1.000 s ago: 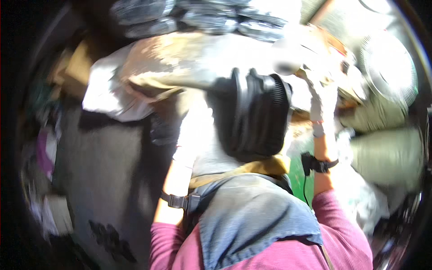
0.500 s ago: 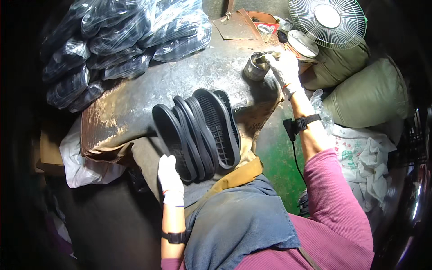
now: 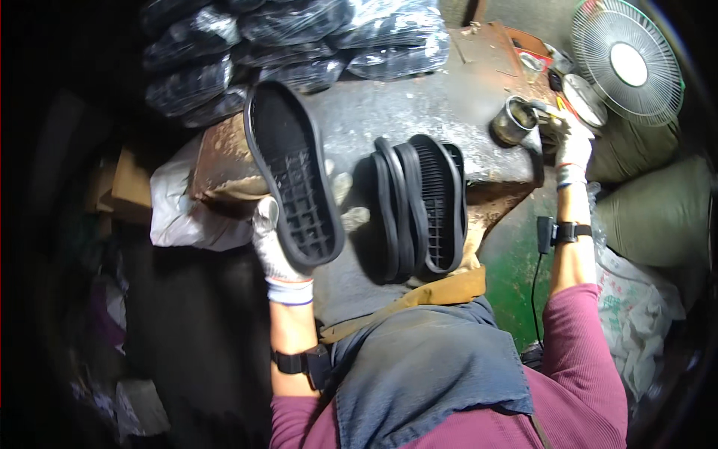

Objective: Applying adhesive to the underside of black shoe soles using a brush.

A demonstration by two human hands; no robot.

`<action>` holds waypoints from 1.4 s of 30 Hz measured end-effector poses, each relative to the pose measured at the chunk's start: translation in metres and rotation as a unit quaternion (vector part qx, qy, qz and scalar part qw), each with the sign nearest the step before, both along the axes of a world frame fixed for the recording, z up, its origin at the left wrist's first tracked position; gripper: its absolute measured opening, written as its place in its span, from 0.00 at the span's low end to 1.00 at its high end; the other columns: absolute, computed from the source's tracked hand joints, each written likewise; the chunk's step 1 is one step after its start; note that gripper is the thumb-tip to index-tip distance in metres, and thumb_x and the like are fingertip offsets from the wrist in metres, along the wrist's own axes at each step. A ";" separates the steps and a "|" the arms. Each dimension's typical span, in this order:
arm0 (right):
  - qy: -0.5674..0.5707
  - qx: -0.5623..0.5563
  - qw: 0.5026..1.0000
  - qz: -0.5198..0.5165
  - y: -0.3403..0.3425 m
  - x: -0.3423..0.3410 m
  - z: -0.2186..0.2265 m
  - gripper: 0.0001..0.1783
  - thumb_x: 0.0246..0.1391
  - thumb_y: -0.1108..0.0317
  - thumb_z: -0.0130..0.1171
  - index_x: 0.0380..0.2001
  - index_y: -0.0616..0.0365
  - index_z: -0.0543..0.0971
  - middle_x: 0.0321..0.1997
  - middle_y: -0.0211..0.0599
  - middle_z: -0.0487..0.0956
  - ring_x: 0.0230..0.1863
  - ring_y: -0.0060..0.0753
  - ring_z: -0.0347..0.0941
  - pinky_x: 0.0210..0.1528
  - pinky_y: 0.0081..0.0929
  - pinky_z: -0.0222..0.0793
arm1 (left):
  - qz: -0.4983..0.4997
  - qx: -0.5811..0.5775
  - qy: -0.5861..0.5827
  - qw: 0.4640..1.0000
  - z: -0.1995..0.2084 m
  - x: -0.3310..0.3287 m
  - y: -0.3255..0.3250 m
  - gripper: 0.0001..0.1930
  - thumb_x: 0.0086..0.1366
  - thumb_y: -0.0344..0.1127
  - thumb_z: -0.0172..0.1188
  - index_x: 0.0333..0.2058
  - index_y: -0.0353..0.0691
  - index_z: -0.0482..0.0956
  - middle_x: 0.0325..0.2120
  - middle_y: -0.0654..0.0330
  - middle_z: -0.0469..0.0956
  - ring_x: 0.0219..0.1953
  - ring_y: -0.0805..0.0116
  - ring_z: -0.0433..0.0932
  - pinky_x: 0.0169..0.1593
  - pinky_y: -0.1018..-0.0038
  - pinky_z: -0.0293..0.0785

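My left hand (image 3: 273, 239), in a white glove, grips a black shoe sole (image 3: 295, 176) by its lower side, with fingers behind it and the thumb along the edge. The sole's hollow, ribbed inner side faces me. To its right, several more black soles (image 3: 400, 213) stand on edge in a row at my lap. My right hand (image 3: 574, 142), gloved as well, is closed round a small brush (image 3: 547, 109) just right of an open, stained metal can (image 3: 513, 121). The fingers partly hide the brush, and its tip is near the can's rim.
Plastic-wrapped bundles (image 3: 299, 45) are piled at the back left of the worn worktable (image 3: 419, 97). A fan (image 3: 627, 66) stands at the far right, above stuffed green sacks (image 3: 654, 209). A round lid (image 3: 585, 101) lies beyond the can.
My left hand has lifted one sole from the row, up and to the left. My right hand has drawn back slightly from the can with the brush. The view has shifted left.
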State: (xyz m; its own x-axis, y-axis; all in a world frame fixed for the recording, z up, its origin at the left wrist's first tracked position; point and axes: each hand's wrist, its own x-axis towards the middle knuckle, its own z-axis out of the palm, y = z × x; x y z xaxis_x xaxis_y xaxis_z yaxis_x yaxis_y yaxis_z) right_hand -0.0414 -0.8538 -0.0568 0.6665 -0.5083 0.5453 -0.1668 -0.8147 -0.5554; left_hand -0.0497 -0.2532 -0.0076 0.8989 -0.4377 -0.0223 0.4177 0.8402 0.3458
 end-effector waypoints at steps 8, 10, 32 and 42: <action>-0.142 0.178 0.953 0.200 0.164 0.008 0.057 0.17 0.70 0.74 0.59 0.59 0.62 0.81 0.47 0.37 0.85 0.45 0.27 0.82 0.48 0.25 0.79 | -0.197 -0.161 0.034 0.967 0.030 0.004 -0.055 0.41 0.77 0.60 0.50 0.75 0.34 0.56 0.72 0.43 0.63 0.69 0.34 0.67 0.64 0.29 0.70; -0.171 0.170 0.929 0.281 0.203 0.022 0.056 0.16 0.62 0.82 0.60 0.52 0.61 0.83 0.48 0.37 0.85 0.48 0.29 0.82 0.57 0.27 0.77 | -0.217 -0.116 0.010 0.969 0.012 0.003 -0.059 0.40 0.77 0.60 0.49 0.74 0.34 0.57 0.71 0.43 0.64 0.66 0.31 0.71 0.61 0.27 0.72; 0.029 0.448 0.788 0.421 0.344 -0.075 0.079 0.12 0.59 0.71 0.68 0.46 0.59 0.85 0.49 0.31 0.88 0.50 0.24 0.82 0.66 0.30 0.71 | -0.165 -0.107 0.116 0.974 -0.032 -0.013 -0.065 0.32 0.79 0.58 0.43 0.68 0.39 0.68 0.64 0.49 0.75 0.61 0.49 0.78 0.67 0.47 0.72; 0.078 0.461 0.768 0.437 0.329 -0.086 0.091 0.10 0.60 0.73 0.69 0.45 0.61 0.86 0.48 0.36 0.88 0.48 0.27 0.84 0.54 0.28 0.79 | -0.083 0.323 -0.138 0.933 0.009 0.002 -0.031 0.24 0.83 0.46 0.46 0.66 0.33 0.71 0.56 0.53 0.81 0.52 0.64 0.84 0.59 0.68 0.82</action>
